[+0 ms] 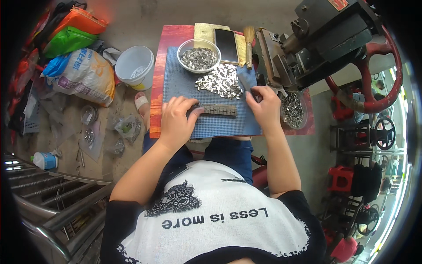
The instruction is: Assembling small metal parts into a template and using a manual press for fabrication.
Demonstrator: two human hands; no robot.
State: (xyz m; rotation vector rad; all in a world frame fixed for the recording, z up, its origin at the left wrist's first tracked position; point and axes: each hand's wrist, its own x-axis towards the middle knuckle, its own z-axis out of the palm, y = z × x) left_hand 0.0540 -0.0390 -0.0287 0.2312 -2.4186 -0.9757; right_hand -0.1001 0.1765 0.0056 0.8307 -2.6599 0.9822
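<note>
A dark slotted metal block (217,110) lies across the blue ribbed mat (233,125). My left hand (176,121) grips its left end between thumb and fingers; that end is hidden. To the right of the block, my right hand (266,106) has its fingers closed round the lower end of a thin, flat grey tool (244,82), whose exact kind I cannot make out. The tool's upper end reaches the edge of a loose pile of small shiny metal pieces (222,81). Behind the pile stands a clear round bowl (179,53) filled with similar, darker pieces.
A phone (226,45) and a brush (249,42) lie at the table's far side. A heavy machine with a red handwheel (367,66) stands at the right, above a clear container of metal pieces (293,110). A white bucket (145,66) and sacks (85,75) are on the left.
</note>
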